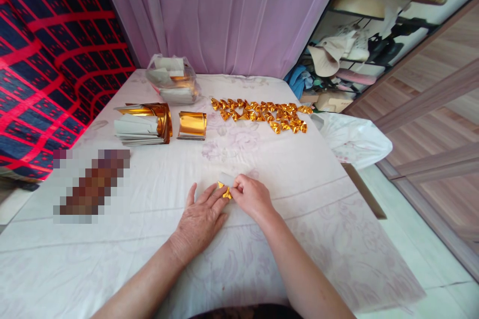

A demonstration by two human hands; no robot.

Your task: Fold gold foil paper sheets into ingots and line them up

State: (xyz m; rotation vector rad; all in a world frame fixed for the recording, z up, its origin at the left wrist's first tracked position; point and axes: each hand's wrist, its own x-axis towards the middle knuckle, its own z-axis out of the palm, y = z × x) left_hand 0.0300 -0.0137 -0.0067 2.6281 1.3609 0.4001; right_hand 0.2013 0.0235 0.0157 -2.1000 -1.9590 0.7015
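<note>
A small sheet of gold foil paper (225, 188), white on its back, lies on the white floral tablecloth (284, 169) near the front middle. My left hand (202, 217) lies flat with its fingertips pressing the paper down. My right hand (251, 195) pinches the paper's right edge between thumb and fingers, part of the sheet hidden beneath it. Farther back, several folded gold pieces (262, 112) lie in rows.
A stack of gold sheets (142, 123) and a smaller gold stack (192, 125) sit at the back left. A clear plastic bag of paper (172, 79) stands behind them. A white plastic bag (354, 142) hangs off the table's right edge. A blurred patch (92, 184) lies left.
</note>
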